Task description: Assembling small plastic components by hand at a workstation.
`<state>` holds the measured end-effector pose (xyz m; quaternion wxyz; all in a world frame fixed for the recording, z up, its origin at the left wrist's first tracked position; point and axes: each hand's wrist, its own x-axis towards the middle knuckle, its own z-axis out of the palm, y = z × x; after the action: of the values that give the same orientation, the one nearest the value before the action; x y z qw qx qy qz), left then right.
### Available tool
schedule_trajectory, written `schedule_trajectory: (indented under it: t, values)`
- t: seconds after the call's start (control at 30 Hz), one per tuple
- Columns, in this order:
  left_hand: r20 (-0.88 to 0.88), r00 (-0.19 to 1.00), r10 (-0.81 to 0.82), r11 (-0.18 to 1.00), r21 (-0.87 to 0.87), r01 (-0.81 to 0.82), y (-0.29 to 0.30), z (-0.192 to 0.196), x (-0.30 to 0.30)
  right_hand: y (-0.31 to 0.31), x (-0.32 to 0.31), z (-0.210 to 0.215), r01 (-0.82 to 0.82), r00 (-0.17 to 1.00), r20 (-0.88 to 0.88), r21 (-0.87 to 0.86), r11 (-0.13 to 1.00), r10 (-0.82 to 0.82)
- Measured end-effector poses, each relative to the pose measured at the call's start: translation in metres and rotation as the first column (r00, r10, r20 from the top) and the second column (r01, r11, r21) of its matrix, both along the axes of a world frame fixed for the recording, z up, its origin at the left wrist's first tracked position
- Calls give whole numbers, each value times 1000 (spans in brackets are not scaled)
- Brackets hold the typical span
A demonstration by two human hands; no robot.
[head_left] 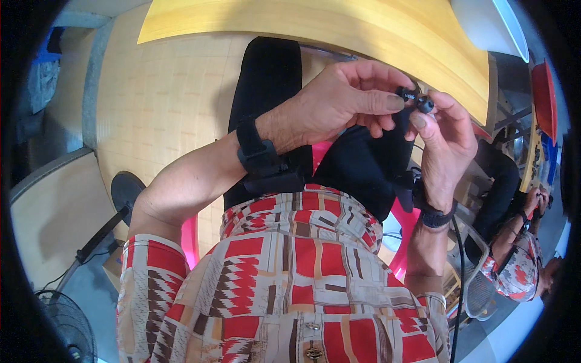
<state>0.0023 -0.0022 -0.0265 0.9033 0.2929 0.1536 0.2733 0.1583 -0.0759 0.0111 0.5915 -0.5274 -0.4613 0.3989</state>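
Above my lap, both hands meet close to the near edge of a yellow wooden table. Thumb and fingers of my left hand pinch a small black cylindrical piece with pale marks on it. Just to its right, a small rounded black piece sits in the pinch of my right hand. The two pieces are very close; whether they are joined cannot be made out. Each wrist wears a black strap with a device, and a black cable runs down by my right forearm.
A pale bin stands at the table's far right, with a red tray beyond it. At the right another person sits at work, near a mesh basket. A fan stands at lower left.
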Motion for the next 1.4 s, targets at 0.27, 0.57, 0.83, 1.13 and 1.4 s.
schedule_trajectory:
  t: [0.27,0.57,0.83,1.13,1.4]
  values:
    - [16,1000,-15,1000,3,15,-1,-2,2,-4,2,-2,1,995,103,-26,1000,2]
    - [-7,1000,-11,1000,13,11,-1,1,3,-6,1,4,32,988,150,-19,999,-29]
    - [57,995,-82,997,-12,83,-1,-3,3,-11,3,5,54,971,234,11,998,-55]
    - [144,980,-140,986,-73,151,-2,-6,5,-13,6,5,69,965,252,27,997,-73]
    - [137,984,-116,988,-90,129,0,-4,4,-12,6,7,68,965,253,1,998,-66]
